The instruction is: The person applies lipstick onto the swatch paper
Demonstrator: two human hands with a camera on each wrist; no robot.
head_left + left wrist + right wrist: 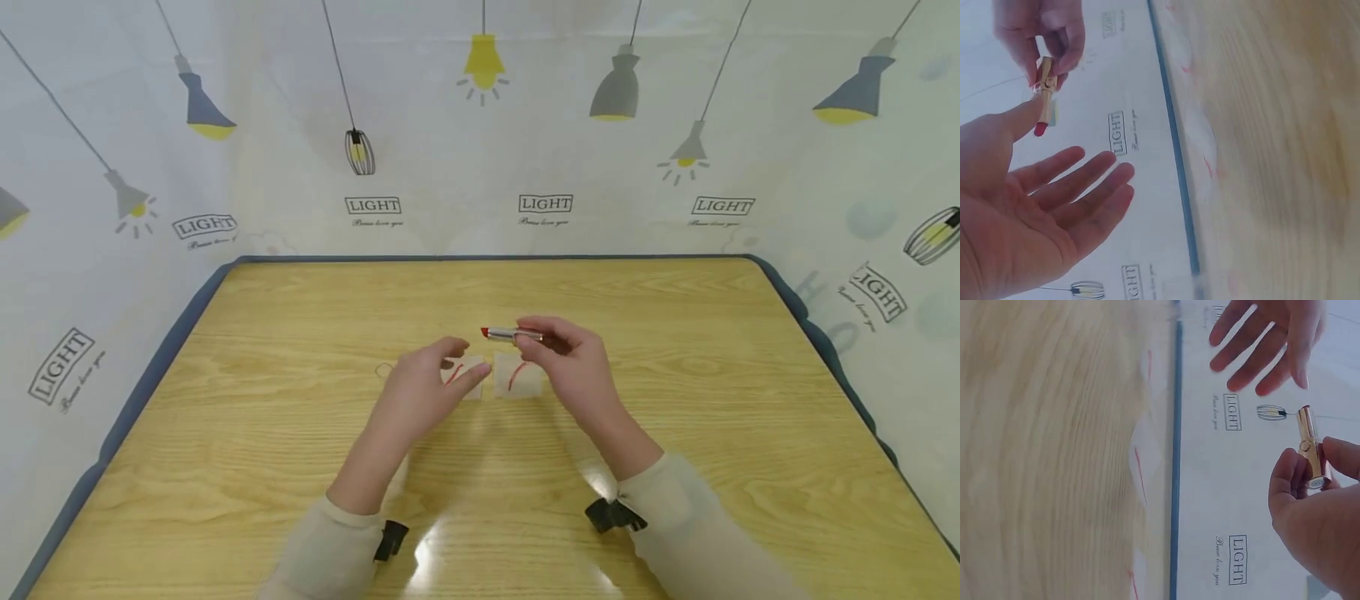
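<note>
My right hand (581, 367) pinches an uncapped lipstick (502, 335) by its lower end, between thumb and fingers. Its red tip points left, above the table. In the right wrist view the lipstick's gold case (1307, 434) shows a ring-shaped ornament on its side. Facing the tip, my left hand (420, 379) holds nothing, and its fingers are spread in the left wrist view. Below the hands lie a white paper piece (529, 385) and, partly hidden by the left hand, another paper piece (471, 390). Each bears a red stroke.
The wooden table (262, 400) has a dark blue edge along its back and sides. Around it stands a white curtain (450, 158) printed with lamps. A thin ring-like outline (383, 370) lies left of the papers. Dark straps (615, 515) sit at both wrists.
</note>
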